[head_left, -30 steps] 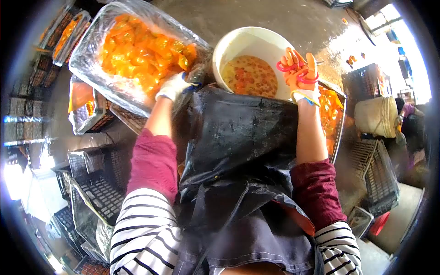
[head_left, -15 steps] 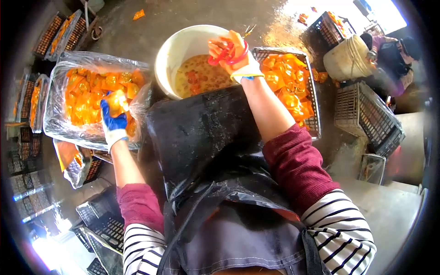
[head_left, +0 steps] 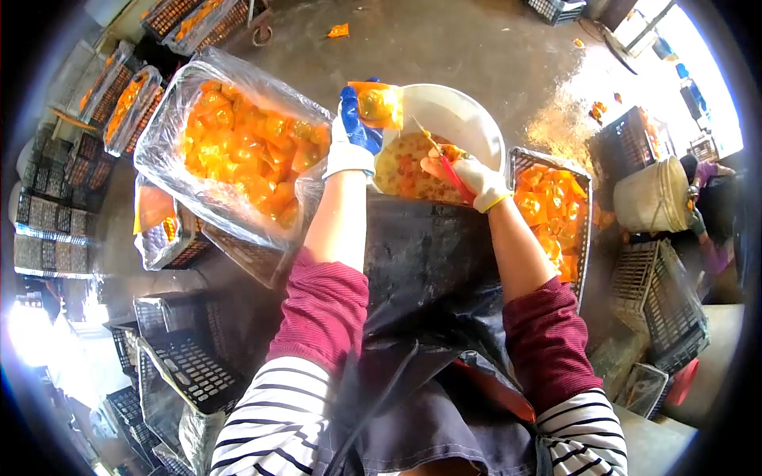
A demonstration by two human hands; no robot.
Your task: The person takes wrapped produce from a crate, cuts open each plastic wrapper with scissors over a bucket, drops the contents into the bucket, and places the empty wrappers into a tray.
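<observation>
Head view: we see an orange packet (head_left: 379, 105), a clear-sided pouch with a rounded yellow-orange filling, held up at the left edge of a white bucket (head_left: 474, 107). Our left hand (head_left: 352, 141), in a white glove with blue fingers, pinches the packet by its left side, the fingers closed on it. Our right hand (head_left: 480, 182), gloved in white with orange-stained fingertips, is wrapped around red-handled scissors (head_left: 454, 178) — the blades slant up and leftward, their tip just beside the packet, though we cannot tell how far the blades are parted. Below the scissors, the bucket holds a yellowish liquid (head_left: 394, 176) with many round orange pieces in it. Left of the bucket we have a plastic-lined crate (head_left: 168, 151), tilted and heaped with more orange packets (head_left: 246, 151); to the right a black crate (head_left: 589, 198) holds a pile of orange pouches (head_left: 548, 206). Our black apron (head_left: 429, 246) spreads between our forearms, up to the near side of the bucket. Farther out, a loose orange piece (head_left: 338, 31) lies on the wet floor (head_left: 460, 47) — and at the far right a co-worker (head_left: 714, 198) reaches toward another bucket (head_left: 649, 197).
</observation>
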